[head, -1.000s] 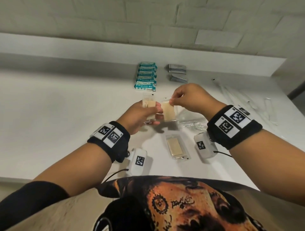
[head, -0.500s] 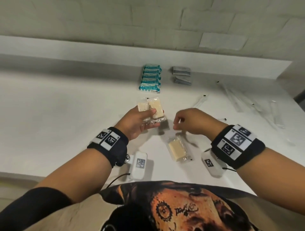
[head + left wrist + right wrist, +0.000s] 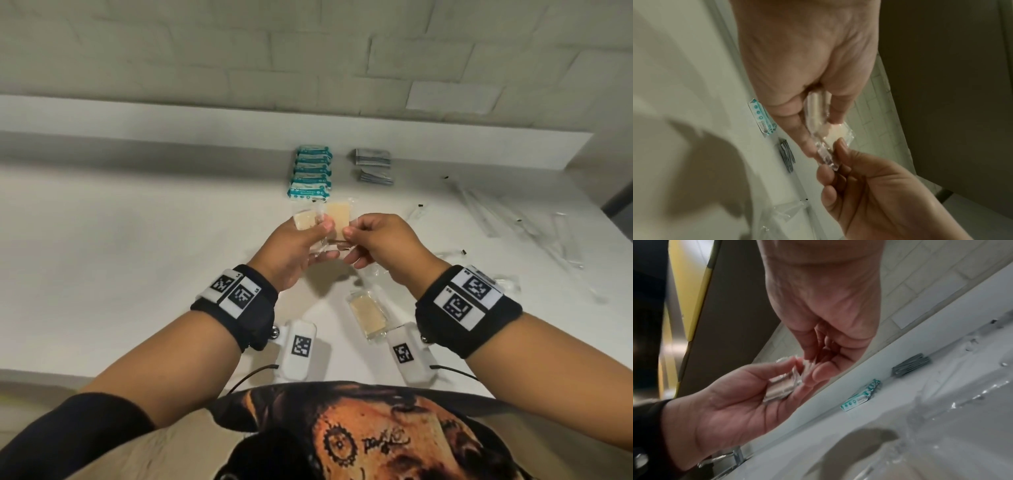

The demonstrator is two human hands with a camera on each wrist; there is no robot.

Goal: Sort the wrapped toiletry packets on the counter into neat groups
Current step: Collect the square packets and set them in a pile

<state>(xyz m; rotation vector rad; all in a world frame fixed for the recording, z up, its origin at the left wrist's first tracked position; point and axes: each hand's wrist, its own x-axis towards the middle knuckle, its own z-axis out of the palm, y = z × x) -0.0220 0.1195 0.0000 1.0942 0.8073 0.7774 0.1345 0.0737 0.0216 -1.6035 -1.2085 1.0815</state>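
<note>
My left hand [image 3: 320, 236] holds two clear-wrapped beige soap packets [image 3: 337, 219] side by side above the counter. My right hand [image 3: 351, 234] meets it from the right and pinches the wrapper edge of the right-hand packet. In the left wrist view the right hand's thumb and finger [image 3: 840, 146] nip the clear wrapper end below the soap packets [image 3: 819, 112]. In the right wrist view the soap packets [image 3: 780, 387] lie across the left hand's fingers. A third soap packet [image 3: 368, 313] lies flat on the counter below my hands.
A stack of teal packets [image 3: 310, 173] sits at the back by the wall ledge, with grey sachets [image 3: 373, 164] to its right. Several long clear-wrapped items [image 3: 513, 222] lie scattered at the right. The counter's front edge [image 3: 102, 375] is near my body.
Half a second ago my right hand hung apart from the left, above the packet on the counter. It has come up to the left hand's packets and pinched a wrapper. That lone packet still lies there.
</note>
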